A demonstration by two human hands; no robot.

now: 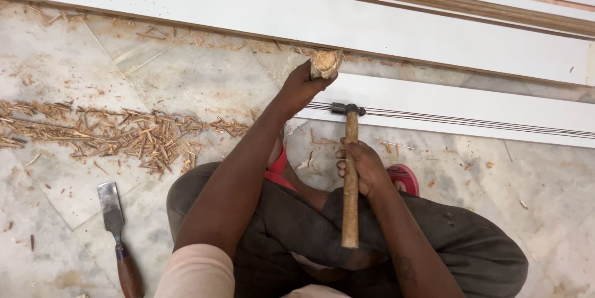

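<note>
Wooden hammer (351,180) is gripped in the right hand (365,166); a chisel (325,62) is clasped by the left hand (302,85) — a glancing blow risks struck fingers or a gouged board (471,109).

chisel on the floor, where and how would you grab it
Take the chisel by its rounded dark wooden handle, the end nearest the person, coming from above. It lies flat on the marble floor with the metal blade pointing away, so the handle is the thick, safe part. Both hands are busy: the right hand holds the hammer.
</note>
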